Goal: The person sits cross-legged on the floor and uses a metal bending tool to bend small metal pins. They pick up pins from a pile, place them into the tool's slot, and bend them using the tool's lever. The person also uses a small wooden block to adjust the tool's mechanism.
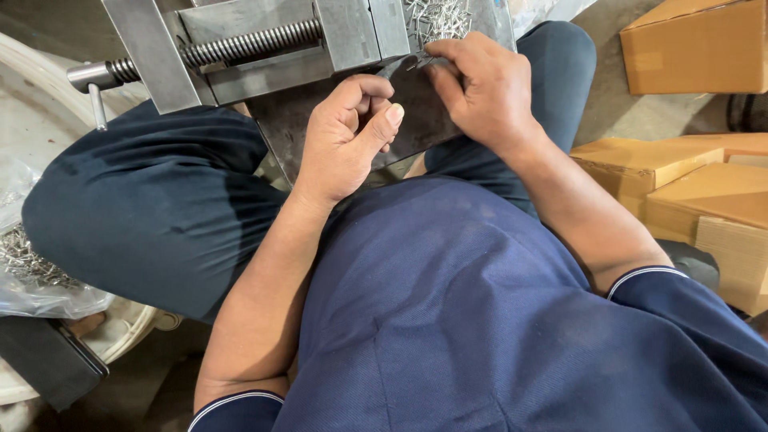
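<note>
A grey metal bench vise (256,44) with a long screw and a handle rests on a dark steel plate (416,120) across my lap. My left hand (348,136) is curled over the plate, thumb pressed against the fingers as if pinching something small; what it holds is hidden. My right hand (480,84) reaches to the vise jaw and grips a thin dark metal piece (416,61) at its edge. A heap of small shiny metal pins (438,18) lies on the plate just beyond the right hand.
Cardboard boxes (688,184) stack at my right, and another box (696,48) sits at the top right. At the left, a clear plastic bag of metal pins (32,272) lies in a white tub (120,332). A dark flat object (48,360) rests at the lower left.
</note>
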Tool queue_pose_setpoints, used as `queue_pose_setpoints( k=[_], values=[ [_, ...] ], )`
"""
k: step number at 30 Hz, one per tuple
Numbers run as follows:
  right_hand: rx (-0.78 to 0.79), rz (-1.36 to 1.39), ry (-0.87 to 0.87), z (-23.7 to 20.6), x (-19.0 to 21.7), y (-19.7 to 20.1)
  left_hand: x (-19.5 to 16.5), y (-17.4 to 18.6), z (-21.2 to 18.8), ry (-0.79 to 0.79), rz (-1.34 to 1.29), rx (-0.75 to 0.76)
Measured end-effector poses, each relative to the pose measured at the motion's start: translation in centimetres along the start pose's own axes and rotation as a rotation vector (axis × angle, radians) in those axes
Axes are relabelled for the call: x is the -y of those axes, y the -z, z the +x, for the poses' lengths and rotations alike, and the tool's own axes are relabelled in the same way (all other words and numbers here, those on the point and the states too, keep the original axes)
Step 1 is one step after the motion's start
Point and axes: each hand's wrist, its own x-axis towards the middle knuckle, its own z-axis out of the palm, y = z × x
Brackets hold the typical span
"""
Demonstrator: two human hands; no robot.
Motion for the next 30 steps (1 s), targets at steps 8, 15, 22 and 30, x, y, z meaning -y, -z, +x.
queue_pose_setpoints(
  k=[8, 15, 22, 30],
  values=[
    [0.069, 0.086, -0.018, 0.8, 0.8, 0.4, -0.3, -0.2, 0.1, -0.013, 0.042, -0.006],
    [0.326, 0.582, -0.293, -0.8, 2.7, 2.0, -0.2, -0.7, 0.2, -0.133, 0.378, -0.080],
    [0.393, 1.442, -0.661, -0.5, 2.8, 0.4, -0.3, -0.1, 0.4, -0.147, 0.306, 0.023],
    [0.214, 0.715, -0.088, 0.8, 3.2, 0.9, 0.8, 0.6, 0.3, 0.102, -0.124, 0.088]
  ],
)
